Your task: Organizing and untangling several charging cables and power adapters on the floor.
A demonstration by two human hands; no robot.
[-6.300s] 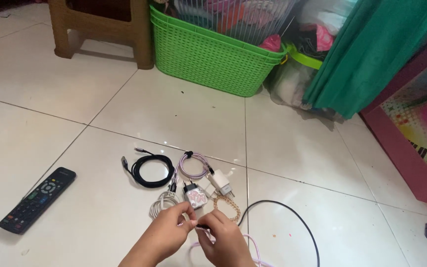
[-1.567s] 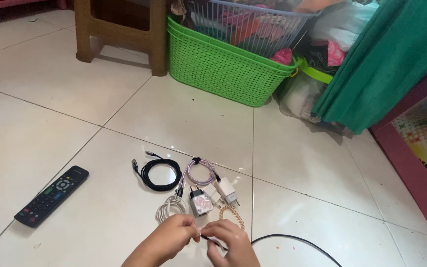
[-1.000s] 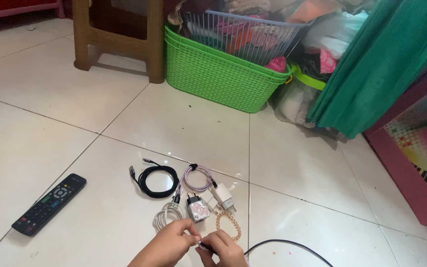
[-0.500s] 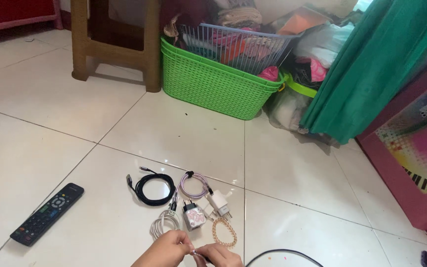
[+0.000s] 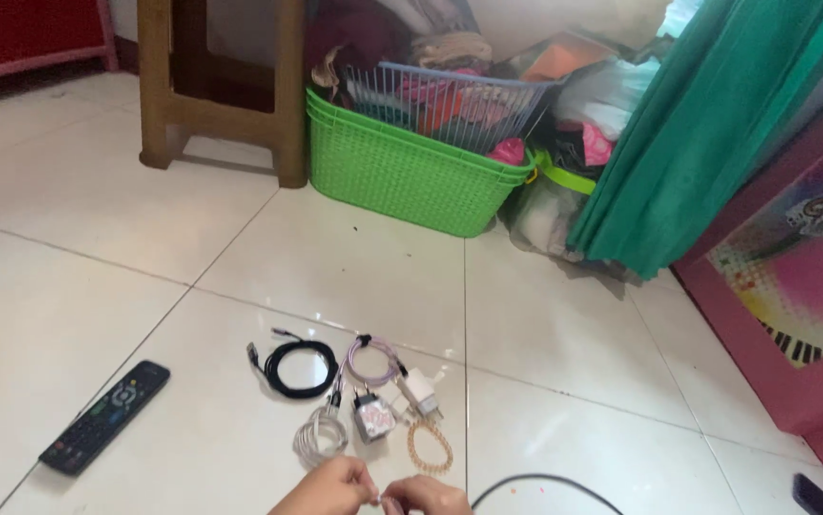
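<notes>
Pinching together at the frame's 6 o'clock edge, the left hand (image 5: 330, 491) and right hand (image 5: 423, 497) meet fingertip to fingertip on something small and pale, likely a cable end; what exactly is held cannot be told. A black cable (image 5: 537, 480) arcs off at 3 o'clock of the right hand. At 12 o'clock of the hands lie a white coil (image 5: 321, 436), chargers (image 5: 373, 418) and a bead bracelet (image 5: 429, 446); judged, working low and steady keeps these undisturbed.
</notes>
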